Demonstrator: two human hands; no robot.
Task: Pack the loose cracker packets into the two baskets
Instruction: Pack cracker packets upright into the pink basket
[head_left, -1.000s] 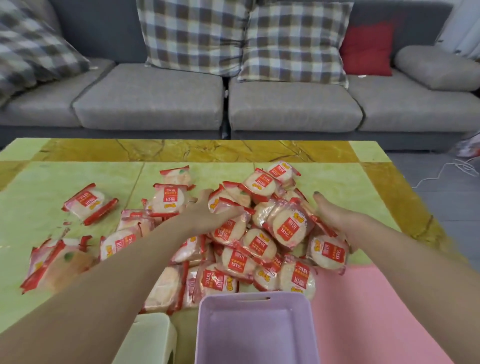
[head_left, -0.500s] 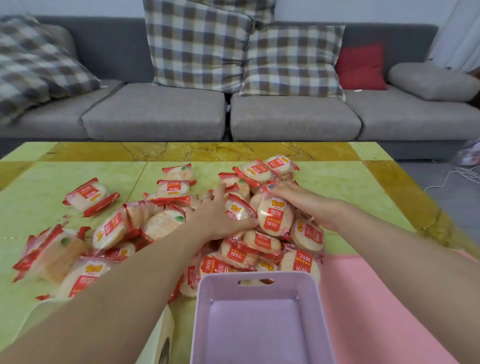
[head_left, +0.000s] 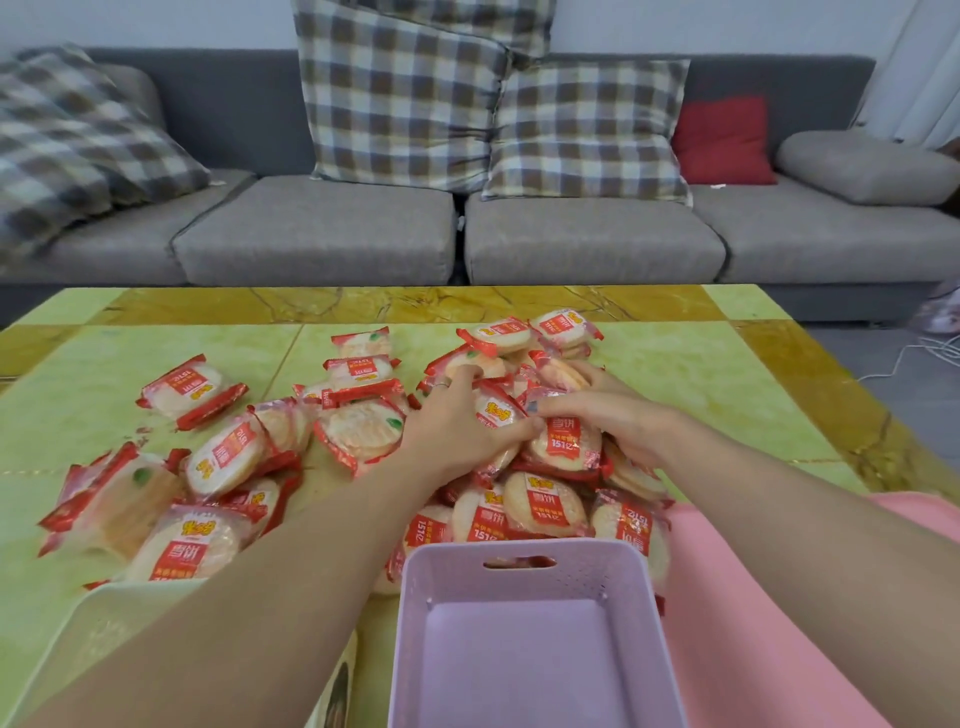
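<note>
Several red-and-clear cracker packets (head_left: 218, 457) lie heaped on the green table (head_left: 78, 415). A lilac basket (head_left: 524, 639) stands at the near edge with nothing in it. A pale cream basket (head_left: 98, 623) sits to its left, mostly hidden under my left forearm. My left hand (head_left: 457, 426) and my right hand (head_left: 602, 415) meet over the pile's middle, fingers curled round a clutch of packets (head_left: 563, 441) between them.
A pink mat (head_left: 737, 623) covers the table's near right corner. A grey sofa (head_left: 322, 234) with checked cushions and a red one runs behind the table. White cables (head_left: 919, 358) lie on the floor at right.
Both hands have closed in toward each other and now grip packets at the pile's middle. The pile has been pulled nearer the lilac basket, and the camera has tilted up.
</note>
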